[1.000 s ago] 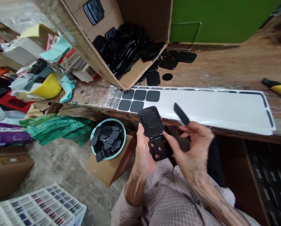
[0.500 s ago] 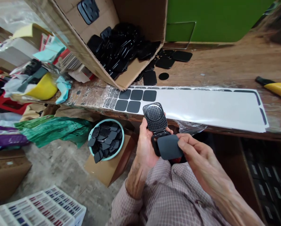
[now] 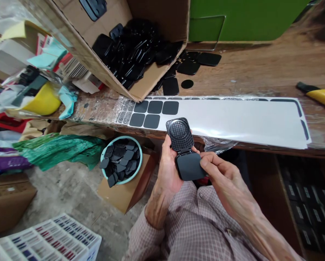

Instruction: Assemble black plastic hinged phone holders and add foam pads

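Observation:
My left hand (image 3: 169, 168) is wrapped round a black hinged plastic case (image 3: 180, 133), which lies unfolded in the palm. The case's upper half shows a grid pattern with a round ring. Over its lower half lies a dark grey rounded-square sticker (image 3: 189, 166), nearly lined up with the edges. My right hand (image 3: 218, 168) pinches the sticker's right edge between thumb and fingers. Beyond the hands, on the bench edge, lies a white sticker sheet (image 3: 238, 121) with several dark squares left at its left end.
A cardboard box (image 3: 151, 81) of glossy black parts lies tipped on the wooden bench (image 3: 249, 72), with loose pieces spilling out. Below left, a light-blue basin (image 3: 141, 159) of dark pieces stands on a carton (image 3: 135, 195). A yellow-handled tool (image 3: 321, 97) lies at right.
My right hand has moved the sticker left and slightly up, so it now covers the lower half of the case. The view has shifted slightly.

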`<control>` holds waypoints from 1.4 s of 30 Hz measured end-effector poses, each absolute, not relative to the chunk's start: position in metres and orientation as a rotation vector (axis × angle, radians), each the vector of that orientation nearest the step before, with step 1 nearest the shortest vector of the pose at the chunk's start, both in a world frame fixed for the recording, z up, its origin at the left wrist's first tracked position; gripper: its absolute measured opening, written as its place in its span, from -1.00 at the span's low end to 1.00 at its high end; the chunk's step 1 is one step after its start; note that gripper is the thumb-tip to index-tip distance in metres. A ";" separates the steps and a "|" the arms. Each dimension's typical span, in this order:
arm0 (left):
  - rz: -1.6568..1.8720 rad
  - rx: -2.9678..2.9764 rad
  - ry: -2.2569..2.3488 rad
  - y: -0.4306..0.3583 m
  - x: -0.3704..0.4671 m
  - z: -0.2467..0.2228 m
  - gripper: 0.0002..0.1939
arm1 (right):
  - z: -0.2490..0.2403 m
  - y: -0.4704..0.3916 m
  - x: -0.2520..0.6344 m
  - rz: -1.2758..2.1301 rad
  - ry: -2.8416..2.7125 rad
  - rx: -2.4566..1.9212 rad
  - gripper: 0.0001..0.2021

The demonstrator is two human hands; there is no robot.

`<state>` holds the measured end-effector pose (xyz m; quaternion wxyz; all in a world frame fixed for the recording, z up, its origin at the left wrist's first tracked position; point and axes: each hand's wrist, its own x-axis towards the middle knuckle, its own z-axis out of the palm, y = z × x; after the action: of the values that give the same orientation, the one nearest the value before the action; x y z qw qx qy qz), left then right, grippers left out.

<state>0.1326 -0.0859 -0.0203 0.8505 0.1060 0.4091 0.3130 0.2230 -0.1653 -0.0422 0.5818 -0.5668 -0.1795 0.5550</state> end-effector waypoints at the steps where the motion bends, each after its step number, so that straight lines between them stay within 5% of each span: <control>1: 0.662 0.226 0.858 -0.086 0.133 -0.021 -0.39 | -0.042 -0.165 0.223 1.302 -0.414 -1.330 -0.68; 42: 0.662 0.219 0.869 -0.084 0.130 -0.026 -0.41 | -0.050 -0.161 0.219 1.311 -0.356 -1.372 -0.70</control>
<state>0.1303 -0.0836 -0.0258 0.8487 0.1040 0.4125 0.3141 0.2193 -0.1612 -0.0504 0.5690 -0.5844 -0.1516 0.5583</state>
